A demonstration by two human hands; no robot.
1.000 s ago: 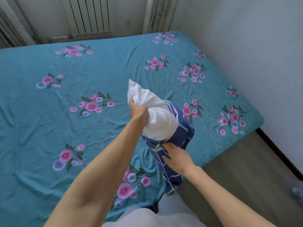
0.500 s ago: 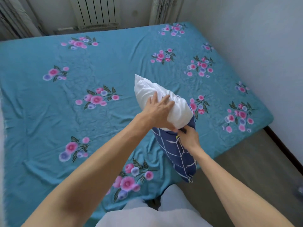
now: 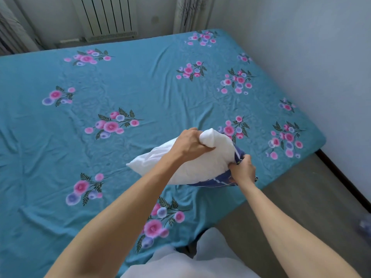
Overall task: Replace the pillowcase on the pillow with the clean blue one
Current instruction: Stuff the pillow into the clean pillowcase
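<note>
Currently you are working at the near edge of the bed, with the soft white fabric pillow raised above the teal floral bedsheet. Your right hand is pinching the bunched mouth of the dark blue pillowcase with pale lines; your left hand is gripping a fistful of the pillow's upper corner. Only one end of the pillow is sitting inside the case; most of it is showing bare, so I am judging the stuffing step as barely begun. To do it well, you are advised to keep the mouth held wide and feed the gripped corner deep towards a closed corner of the case, rather than bunching fabric around the middle. The case is hanging near the mattress edge, beside the grey floor. Beyond, the sheet is offering broad flat room up to the white radiator and the right-hand wall.
</note>
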